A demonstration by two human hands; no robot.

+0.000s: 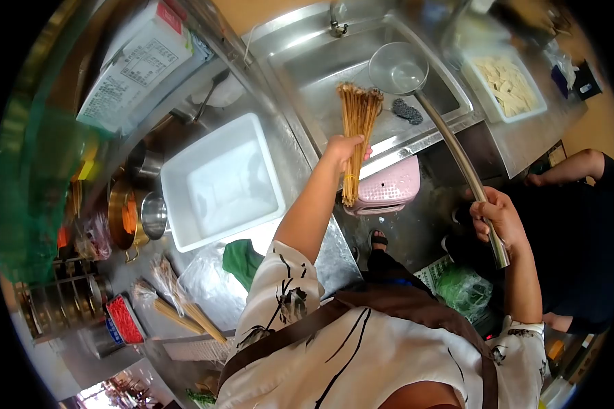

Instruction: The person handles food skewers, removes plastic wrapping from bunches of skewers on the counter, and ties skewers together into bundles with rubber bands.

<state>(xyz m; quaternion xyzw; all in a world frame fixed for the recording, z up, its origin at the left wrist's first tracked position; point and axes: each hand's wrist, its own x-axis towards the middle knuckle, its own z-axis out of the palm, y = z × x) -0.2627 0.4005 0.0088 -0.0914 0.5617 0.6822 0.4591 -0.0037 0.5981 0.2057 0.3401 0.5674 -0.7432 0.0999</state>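
Note:
My left hand (348, 151) is closed around a bundle of thin wooden skewers (361, 112). Their darkened ends fan out over the sink, and a yellowish band circles the lower end. My right hand (496, 217) grips the metal handle of a long-handled ladle (460, 153) near its end. The ladle's round bowl (399, 68) is over the sink (307, 65), beyond the skewers. A dark scouring pad (407, 111) lies in the sink close to the ladle's bowl.
Left of the sink stands a white tub (222, 225) on the steel counter. More skewers (191, 310) lie nearer. A container of pale flat pieces (505, 85) is at right. Below the sink is a pink plastic bin (389, 185). Another person in dark clothes (566, 238) stands at right.

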